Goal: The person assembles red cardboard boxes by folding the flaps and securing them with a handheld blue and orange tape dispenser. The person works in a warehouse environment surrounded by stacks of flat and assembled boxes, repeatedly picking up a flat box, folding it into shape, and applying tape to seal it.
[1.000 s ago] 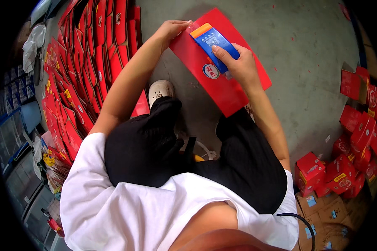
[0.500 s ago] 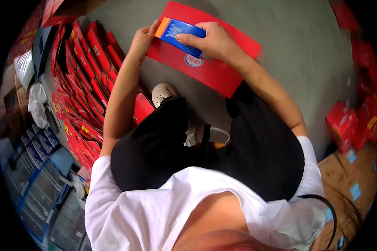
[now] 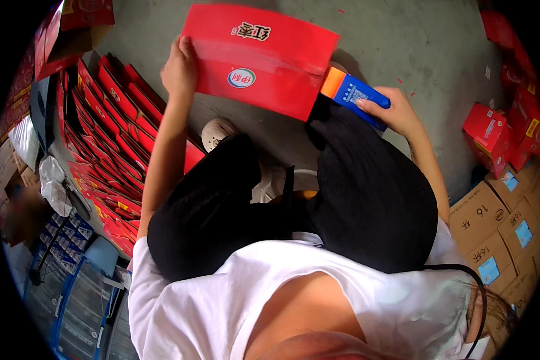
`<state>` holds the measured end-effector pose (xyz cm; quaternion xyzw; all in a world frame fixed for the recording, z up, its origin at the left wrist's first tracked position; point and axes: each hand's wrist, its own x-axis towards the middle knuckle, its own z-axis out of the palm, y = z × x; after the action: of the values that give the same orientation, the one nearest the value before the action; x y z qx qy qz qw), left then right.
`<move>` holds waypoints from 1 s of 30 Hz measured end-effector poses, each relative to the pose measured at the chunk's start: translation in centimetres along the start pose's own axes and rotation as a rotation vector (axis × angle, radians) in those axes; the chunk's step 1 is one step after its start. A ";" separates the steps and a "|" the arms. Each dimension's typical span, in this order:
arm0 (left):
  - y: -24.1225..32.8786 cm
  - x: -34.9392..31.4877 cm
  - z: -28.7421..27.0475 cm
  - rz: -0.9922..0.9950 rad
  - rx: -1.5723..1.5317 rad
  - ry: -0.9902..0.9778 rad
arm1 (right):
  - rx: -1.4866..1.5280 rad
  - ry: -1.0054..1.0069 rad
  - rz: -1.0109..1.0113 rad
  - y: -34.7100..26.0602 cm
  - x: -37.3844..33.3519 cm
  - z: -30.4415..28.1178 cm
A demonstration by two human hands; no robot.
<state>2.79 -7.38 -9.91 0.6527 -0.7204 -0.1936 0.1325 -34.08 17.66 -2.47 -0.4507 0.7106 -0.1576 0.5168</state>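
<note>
A red printed carton (image 3: 270,63) with a round white-and-blue emblem is held out in front of my knees. My left hand (image 3: 181,71) grips its left end, the fingers mostly hidden at the edge. My right hand (image 3: 397,111) is wrapped round a flat, blue, box-shaped thing (image 3: 357,97) with an orange end, the thumb lying on its printed face. That orange end points left and sits right beside the carton's right edge; whether they touch I cannot tell.
Many flattened red cartons (image 3: 111,144) lean in a stack at the left. Blue-framed clear bins (image 3: 81,306) stand at the lower left. Formed red boxes (image 3: 489,135) and brown cardboard cartons (image 3: 477,219) are at the right. A pale clog (image 3: 217,133) rests on the grey floor (image 3: 426,48).
The blue thing has moved right in my right hand, off the carton's face to its right end. My left hand has shifted left and slightly down with the carton.
</note>
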 end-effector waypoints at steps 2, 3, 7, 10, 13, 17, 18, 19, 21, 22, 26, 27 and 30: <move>1.3 -1.1 2.1 0.253 0.317 0.293 | -0.117 0.056 0.016 -1.6 0.7 1.0; 3.5 -2.8 2.9 0.429 0.215 0.175 | -0.148 0.173 -0.053 -2.9 0.5 1.9; 12.4 -9.7 4.5 0.631 0.296 -0.079 | -0.614 0.229 -0.069 -6.6 0.2 2.5; 12.4 -9.4 3.7 0.603 0.141 -0.131 | -0.708 0.196 -0.055 -3.9 1.4 3.0; 5.3 -3.1 2.8 0.372 -0.105 0.101 | -0.436 0.272 -0.036 -2.2 1.4 3.3; -1.5 0.5 -3.4 -0.209 -0.653 -0.161 | -0.175 0.256 -0.066 -3.5 2.0 2.9; -2.0 0.8 -4.1 -0.213 -0.659 -0.142 | -0.253 0.295 -0.145 -4.2 2.0 3.0; -3.0 1.1 -4.6 -0.219 -0.668 -0.122 | -0.266 0.304 -0.164 -5.0 2.1 2.7; -4.6 2.1 -6.9 -0.231 -0.720 -0.068 | -0.209 0.325 -0.254 -7.4 2.1 2.4; -5.1 2.4 -8.4 -0.318 -0.768 -0.062 | -0.146 0.334 -0.333 -8.8 1.9 2.2; -8.5 3.1 -11.6 -0.098 -0.848 0.060 | -0.042 0.371 -0.821 -13.0 1.9 1.3; -7.5 2.8 -11.8 -0.134 -0.843 0.111 | 0.046 0.275 -0.774 -12.9 2.0 1.0; -4.7 1.4 -17.3 0.019 -0.654 0.400 | 0.094 0.129 -0.549 -12.9 3.3 0.4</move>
<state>14.48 -10.99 3.29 0.5941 -0.5864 -0.2810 0.4735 -27.72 8.11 4.33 -0.5909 0.5853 -0.3526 0.4290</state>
